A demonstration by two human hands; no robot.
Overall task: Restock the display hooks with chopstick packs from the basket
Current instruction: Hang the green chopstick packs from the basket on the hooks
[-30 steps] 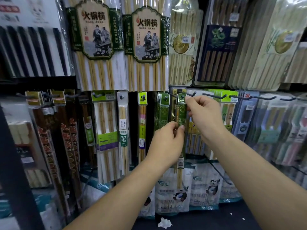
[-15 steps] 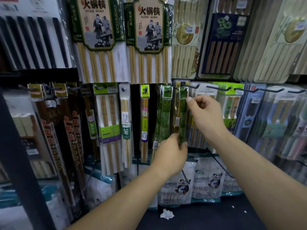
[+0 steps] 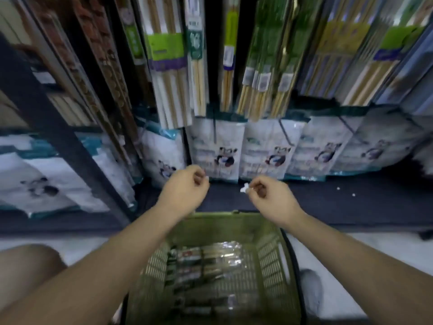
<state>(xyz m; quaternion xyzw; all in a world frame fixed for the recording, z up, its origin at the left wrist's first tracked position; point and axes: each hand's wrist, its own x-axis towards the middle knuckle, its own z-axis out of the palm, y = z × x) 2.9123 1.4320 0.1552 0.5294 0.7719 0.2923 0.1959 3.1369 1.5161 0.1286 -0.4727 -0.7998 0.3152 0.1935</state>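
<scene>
Left hand and right hand dropped low, both loosely curled, empty. You're over basket at 6 o'clock to grab next pack.

Left hand and right hand hover loosely curled above basket.

Basket on the floor below me, packs lying in it. I've got left hand and right hand side by side over its far rim; behind them, bags stand under hung packs.
</scene>
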